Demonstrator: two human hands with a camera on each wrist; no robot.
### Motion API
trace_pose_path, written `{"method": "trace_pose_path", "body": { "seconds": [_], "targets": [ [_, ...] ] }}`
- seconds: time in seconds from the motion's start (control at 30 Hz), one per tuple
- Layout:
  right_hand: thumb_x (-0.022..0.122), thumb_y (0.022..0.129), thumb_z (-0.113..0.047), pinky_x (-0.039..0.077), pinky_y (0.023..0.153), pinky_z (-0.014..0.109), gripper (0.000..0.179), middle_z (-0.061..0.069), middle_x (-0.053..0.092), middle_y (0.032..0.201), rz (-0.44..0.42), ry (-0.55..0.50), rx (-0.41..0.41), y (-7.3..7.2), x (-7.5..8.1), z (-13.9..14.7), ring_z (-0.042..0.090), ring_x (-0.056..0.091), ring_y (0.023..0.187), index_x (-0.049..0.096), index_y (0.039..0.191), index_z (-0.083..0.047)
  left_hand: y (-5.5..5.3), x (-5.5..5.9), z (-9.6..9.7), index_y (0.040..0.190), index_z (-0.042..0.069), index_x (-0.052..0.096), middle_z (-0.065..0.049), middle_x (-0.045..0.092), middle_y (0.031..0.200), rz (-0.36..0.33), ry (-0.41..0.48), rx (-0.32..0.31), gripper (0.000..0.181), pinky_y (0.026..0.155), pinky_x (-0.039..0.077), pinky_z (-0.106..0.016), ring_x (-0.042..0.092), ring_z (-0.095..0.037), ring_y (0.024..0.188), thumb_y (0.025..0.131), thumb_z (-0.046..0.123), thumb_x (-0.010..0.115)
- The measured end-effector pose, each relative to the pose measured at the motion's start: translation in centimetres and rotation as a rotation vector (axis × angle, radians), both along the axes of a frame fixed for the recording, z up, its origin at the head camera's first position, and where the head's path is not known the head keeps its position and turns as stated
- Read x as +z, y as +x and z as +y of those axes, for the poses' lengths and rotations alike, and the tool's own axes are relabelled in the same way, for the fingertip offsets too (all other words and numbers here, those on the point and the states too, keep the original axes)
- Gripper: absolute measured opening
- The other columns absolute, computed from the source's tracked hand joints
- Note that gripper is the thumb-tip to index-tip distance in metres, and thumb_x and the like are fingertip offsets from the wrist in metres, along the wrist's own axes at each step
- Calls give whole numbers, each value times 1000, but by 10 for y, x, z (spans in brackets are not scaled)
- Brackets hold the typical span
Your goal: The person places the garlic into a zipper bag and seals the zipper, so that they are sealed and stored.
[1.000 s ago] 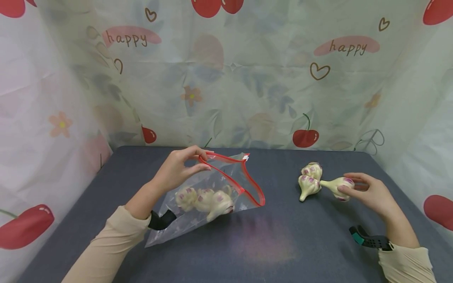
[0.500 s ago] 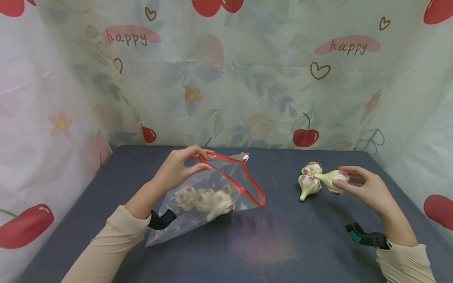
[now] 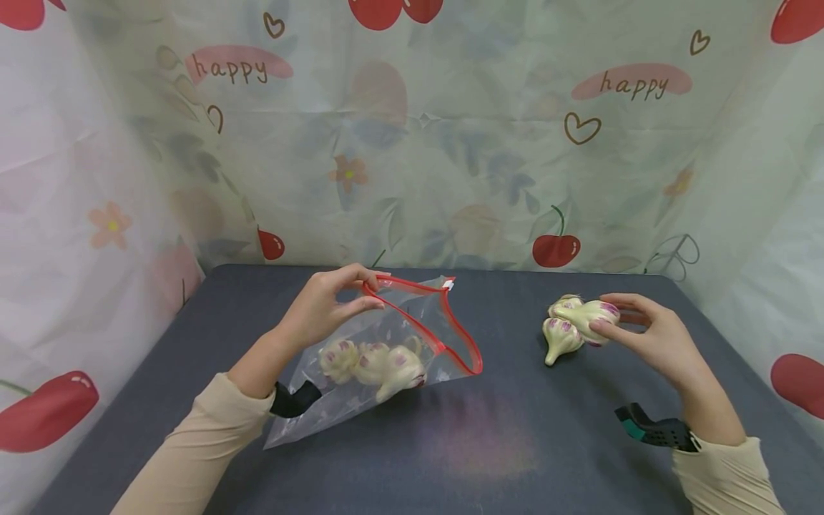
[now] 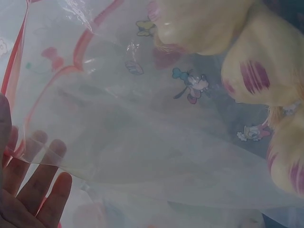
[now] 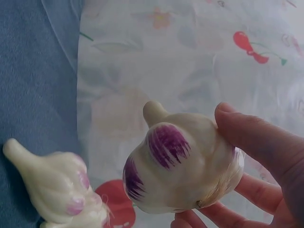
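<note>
My left hand [image 3: 331, 300] pinches the red-edged mouth of a clear zip bag [image 3: 309, 422] between thumb and fingers. Three garlic bulbs, cream with purple marks, lie inside; one bulb [image 3: 403, 368] is nearest the bag's mouth. In the left wrist view the bag's film [image 4: 142, 156] shows small cartoon prints. On the right, my right hand [image 3: 656, 336] holds a garlic bulb [image 5: 185, 161] between thumb and fingers, its stem pointing left. That bulb overlaps a far garlic bulb [image 3: 565, 302] in the head view. Just below is another garlic bulb [image 3: 561, 338], stem toward me.
A dark blue-grey cloth covers the table [image 3: 476, 443]. Behind it hangs a patterned curtain [image 3: 450, 157] with cherries and hearts, and more curtain stands at both sides. Each wrist wears a dark strap, such as the right strap [image 3: 656, 429].
My right hand has moved left with its garlic bulb, which now passes over the two bulbs beside it. The left hand and bag have stayed in place.
</note>
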State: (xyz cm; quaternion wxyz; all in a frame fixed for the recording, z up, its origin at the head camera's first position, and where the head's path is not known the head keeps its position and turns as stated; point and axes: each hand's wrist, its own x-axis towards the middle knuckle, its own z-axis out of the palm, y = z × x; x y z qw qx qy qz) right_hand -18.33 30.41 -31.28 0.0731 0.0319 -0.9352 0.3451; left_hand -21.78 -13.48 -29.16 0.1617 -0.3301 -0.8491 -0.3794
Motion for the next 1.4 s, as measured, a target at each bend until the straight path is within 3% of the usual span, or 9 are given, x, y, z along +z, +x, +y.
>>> {"method": "trace_pose_path", "body": {
  "seconds": [0.1, 0.3, 0.53, 0.83, 1.4],
  "targets": [
    [63, 83, -41, 46, 70, 30, 53, -1, 47, 120, 5, -16, 14, 0, 1, -4, -19, 40, 89, 49, 126, -13, 0, 0, 1, 91, 11, 60, 0, 65, 89, 12, 5, -12, 24, 84, 51, -37, 64, -14, 86, 73, 21, 73],
    [64, 83, -38, 47, 67, 23, 50, 3, 49, 122, 37, -21, 40, 0, 2, -12, -9, 49, 95, 51, 125, -14, 1, 1, 1, 89, 12, 60, 1, 64, 86, 28, 4, -16, 23, 83, 51, -36, 64, -13, 86, 73, 21, 73],
    [64, 83, -37, 48, 66, 17, 46, -13, 49, 114, 79, -28, 60, 1, 2, -23, -22, 45, 88, 53, 123, -16, 2, 2, 2, 88, 12, 60, 1, 65, 86, 45, 0, -17, 23, 81, 52, -35, 64, -12, 84, 72, 20, 73],
    [66, 82, -34, 48, 66, 15, 46, 5, 53, 120, 110, -22, 83, 2, 7, -37, -22, 47, 87, 54, 123, -17, 2, 3, 2, 88, 12, 60, 1, 64, 85, 48, -4, -17, 22, 80, 52, -34, 64, -12, 84, 72, 19, 73],
    [67, 83, -26, 48, 72, 11, 41, 2, 56, 110, 153, -116, 172, 4, 17, -65, -9, 59, 83, 55, 121, -16, 3, 5, 2, 88, 12, 60, 0, 66, 87, 34, -9, -10, 22, 81, 51, -36, 64, -14, 85, 72, 20, 73]
  ]
}}
